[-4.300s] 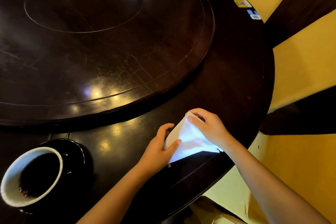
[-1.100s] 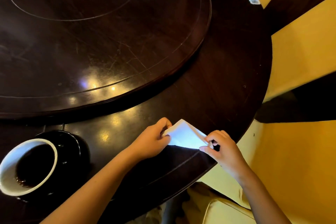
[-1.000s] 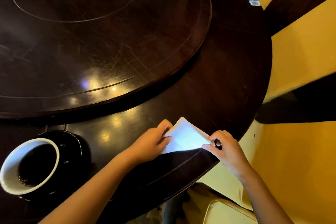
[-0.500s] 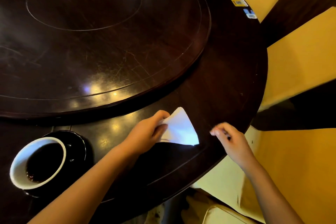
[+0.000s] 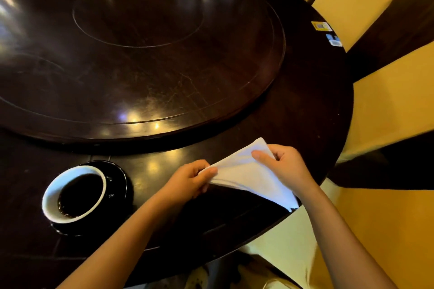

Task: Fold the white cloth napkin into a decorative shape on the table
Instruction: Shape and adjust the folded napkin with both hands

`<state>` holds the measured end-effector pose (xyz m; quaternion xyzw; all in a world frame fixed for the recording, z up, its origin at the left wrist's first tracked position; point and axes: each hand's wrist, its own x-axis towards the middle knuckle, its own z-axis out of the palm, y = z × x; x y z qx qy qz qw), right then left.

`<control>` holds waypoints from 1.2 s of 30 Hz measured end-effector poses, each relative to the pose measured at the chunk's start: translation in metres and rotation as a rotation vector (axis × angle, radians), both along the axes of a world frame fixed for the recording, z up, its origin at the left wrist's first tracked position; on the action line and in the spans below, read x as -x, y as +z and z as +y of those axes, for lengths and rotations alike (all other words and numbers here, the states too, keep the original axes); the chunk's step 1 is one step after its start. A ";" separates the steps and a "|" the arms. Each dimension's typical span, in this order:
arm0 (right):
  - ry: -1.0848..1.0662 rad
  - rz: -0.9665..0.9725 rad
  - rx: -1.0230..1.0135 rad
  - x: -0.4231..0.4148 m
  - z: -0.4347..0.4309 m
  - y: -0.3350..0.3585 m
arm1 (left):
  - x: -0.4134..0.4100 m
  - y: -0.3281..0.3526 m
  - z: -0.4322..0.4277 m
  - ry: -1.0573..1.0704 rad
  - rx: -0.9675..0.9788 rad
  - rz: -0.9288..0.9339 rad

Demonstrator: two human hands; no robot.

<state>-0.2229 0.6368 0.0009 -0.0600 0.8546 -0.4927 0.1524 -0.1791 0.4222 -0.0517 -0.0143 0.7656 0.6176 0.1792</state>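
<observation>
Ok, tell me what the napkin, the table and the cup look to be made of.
Napkin: white woven cloth, matte; it drapes and creases softly between both hands.
Table: apparently dark wood with glossy varnish; it mirrors the lights and shows fine scratches.
Cup: probably glazed ceramic, with a smooth white rim and a dark inside.

Dim, warm light from overhead leaves bright glare spots on the glossy dark table [image 5: 305, 110] toward 6 o'clock and streaks at 11 o'clock. Wide-angle bending curves the edges; the white napkin [image 5: 244, 171] looks slightly overexposed and soft.
</observation>
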 end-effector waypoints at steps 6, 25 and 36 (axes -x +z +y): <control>-0.201 0.110 -0.078 -0.007 -0.027 0.002 | -0.056 -0.014 0.005 0.519 0.213 0.042; 0.026 0.057 -0.351 -0.079 -0.188 -0.040 | -0.128 -0.046 -0.005 0.746 0.470 0.062; 0.092 0.068 -0.328 -0.052 -0.155 -0.065 | -0.139 -0.052 -0.018 0.625 0.491 0.046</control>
